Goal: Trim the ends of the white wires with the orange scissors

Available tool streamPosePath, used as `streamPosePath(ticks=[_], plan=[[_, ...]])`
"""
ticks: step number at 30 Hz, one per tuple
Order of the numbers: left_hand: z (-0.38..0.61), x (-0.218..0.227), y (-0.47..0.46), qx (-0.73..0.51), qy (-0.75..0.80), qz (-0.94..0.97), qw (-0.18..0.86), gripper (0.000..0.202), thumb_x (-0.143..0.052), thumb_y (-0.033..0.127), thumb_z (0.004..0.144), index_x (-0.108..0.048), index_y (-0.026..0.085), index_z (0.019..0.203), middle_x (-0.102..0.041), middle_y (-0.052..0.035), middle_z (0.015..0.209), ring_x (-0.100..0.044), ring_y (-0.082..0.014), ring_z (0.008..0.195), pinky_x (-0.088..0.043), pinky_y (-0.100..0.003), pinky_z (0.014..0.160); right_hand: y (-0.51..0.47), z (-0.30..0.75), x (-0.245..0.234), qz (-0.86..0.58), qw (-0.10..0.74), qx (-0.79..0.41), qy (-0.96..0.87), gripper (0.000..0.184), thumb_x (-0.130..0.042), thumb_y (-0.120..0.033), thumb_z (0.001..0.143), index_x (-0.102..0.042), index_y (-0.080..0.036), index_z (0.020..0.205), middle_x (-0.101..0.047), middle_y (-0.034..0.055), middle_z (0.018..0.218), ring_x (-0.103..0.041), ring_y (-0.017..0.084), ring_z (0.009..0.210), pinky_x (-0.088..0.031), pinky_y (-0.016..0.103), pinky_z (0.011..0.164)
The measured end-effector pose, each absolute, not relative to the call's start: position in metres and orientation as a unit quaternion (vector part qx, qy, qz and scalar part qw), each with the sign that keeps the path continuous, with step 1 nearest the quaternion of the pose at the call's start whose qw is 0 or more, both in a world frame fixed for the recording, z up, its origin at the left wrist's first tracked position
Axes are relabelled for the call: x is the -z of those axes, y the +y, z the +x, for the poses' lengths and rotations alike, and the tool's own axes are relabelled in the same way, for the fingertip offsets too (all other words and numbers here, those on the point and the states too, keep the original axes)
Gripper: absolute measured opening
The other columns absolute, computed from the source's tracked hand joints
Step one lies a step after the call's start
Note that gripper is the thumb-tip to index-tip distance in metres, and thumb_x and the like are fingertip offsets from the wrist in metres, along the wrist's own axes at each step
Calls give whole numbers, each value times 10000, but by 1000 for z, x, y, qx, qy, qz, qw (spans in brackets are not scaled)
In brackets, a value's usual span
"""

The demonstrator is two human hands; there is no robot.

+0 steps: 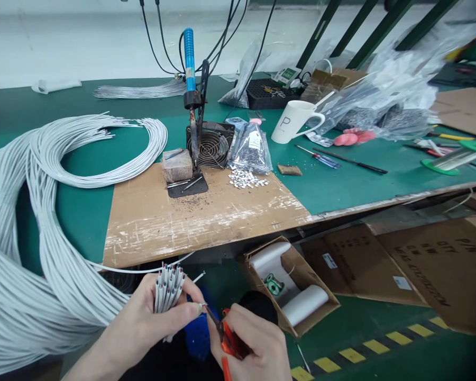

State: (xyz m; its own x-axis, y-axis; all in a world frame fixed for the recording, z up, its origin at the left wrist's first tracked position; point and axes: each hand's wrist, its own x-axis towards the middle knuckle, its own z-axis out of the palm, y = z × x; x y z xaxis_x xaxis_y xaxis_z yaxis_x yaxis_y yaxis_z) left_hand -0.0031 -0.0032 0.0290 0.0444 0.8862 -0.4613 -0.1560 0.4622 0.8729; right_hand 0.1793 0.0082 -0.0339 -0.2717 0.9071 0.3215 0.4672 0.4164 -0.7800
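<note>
In front of the bench edge, my left hand (143, 317) is closed round a bundle of white cables (168, 291), their cut ends pointing up with small coloured wire tips showing. Its thumb and forefinger pinch one cable end at the right of the bundle. My right hand (257, 338) grips orange-handled cutters (230, 338), whose dark, narrow jaws reach that pinched end. Whether the jaws are closed on the wire is too small to tell. At left, large coils of white cable (59, 227) lie over the bench and hang past its edge.
A soldering iron with a blue handle (189, 53) stands upright beside a small fan (210, 145). Small white parts (246, 179) lie on a cardboard sheet (150, 222). A mug (293, 121), screwdrivers (321, 159) and plastic bags (396, 90) are to the right. Below sits an open carton (317, 317).
</note>
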Motion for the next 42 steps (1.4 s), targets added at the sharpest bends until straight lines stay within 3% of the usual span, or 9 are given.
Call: streamPosePath(ticks=[6, 15, 20, 23, 27, 32, 42], plan=[[-3, -30, -5, -415, 556, 326, 642, 448, -851, 600, 764, -774, 165, 841, -467, 49, 590, -346, -91, 529, -253, -233, 506, 9, 180, 37, -452, 397, -275, -750, 453, -541, -108, 817, -121, -229, 700, -191, -67, 625, -205, 98, 526, -141, 303, 486], [-1, -27, -3, -414, 568, 335, 628, 412, -834, 576, 794, -766, 175, 860, -444, 60, 610, -335, -94, 540, -249, -240, 518, -1, 164, 50, -472, 475, -222, -708, 397, -605, -129, 824, -320, -215, 561, -308, -64, 560, -264, 88, 487, -203, 277, 482], [-2, -23, -9, -426, 583, 332, 608, 430, -837, 604, 778, -782, 184, 851, -464, 46, 626, -352, -108, 571, -262, -243, 536, 16, 176, 53, -546, 583, -398, -452, 477, -736, -306, 842, -430, -237, 483, -361, -65, 451, -329, 100, 410, -247, 265, 415], [-3, -21, -13, -422, 581, 310, 623, 438, -843, 605, 773, -775, 176, 830, -434, 60, 590, -333, -98, 537, -252, -239, 512, 32, 203, 55, -560, 632, -386, -372, 600, -732, -375, 891, -336, -247, 459, -348, -73, 398, -335, 96, 380, -318, 267, 440], [0, -20, -8, -451, 576, 300, 613, 418, -843, 573, 795, -775, 165, 859, -422, 71, 589, -357, -96, 528, -266, -239, 510, 29, 215, 65, -607, 553, -436, -368, 544, -846, -475, 802, -479, -215, 497, -439, -46, 441, -393, 103, 442, -304, 276, 481], [3, -23, -3, -466, 557, 289, 625, 394, -859, 534, 797, -712, 174, 857, -474, 79, 594, -325, -80, 513, -262, -223, 495, 16, 203, 73, -605, 483, -461, -434, 531, -784, -625, 799, -526, -210, 592, -395, -47, 523, -328, 111, 494, -278, 280, 489], [5, -27, -7, -463, 588, 291, 597, 478, -860, 614, 755, -764, 155, 850, -447, 82, 586, -310, -78, 522, -288, -223, 513, 13, 192, 51, -506, 432, -384, -640, 495, -633, -388, 962, -325, -215, 615, -295, -53, 641, -291, 109, 545, -221, 279, 494]])
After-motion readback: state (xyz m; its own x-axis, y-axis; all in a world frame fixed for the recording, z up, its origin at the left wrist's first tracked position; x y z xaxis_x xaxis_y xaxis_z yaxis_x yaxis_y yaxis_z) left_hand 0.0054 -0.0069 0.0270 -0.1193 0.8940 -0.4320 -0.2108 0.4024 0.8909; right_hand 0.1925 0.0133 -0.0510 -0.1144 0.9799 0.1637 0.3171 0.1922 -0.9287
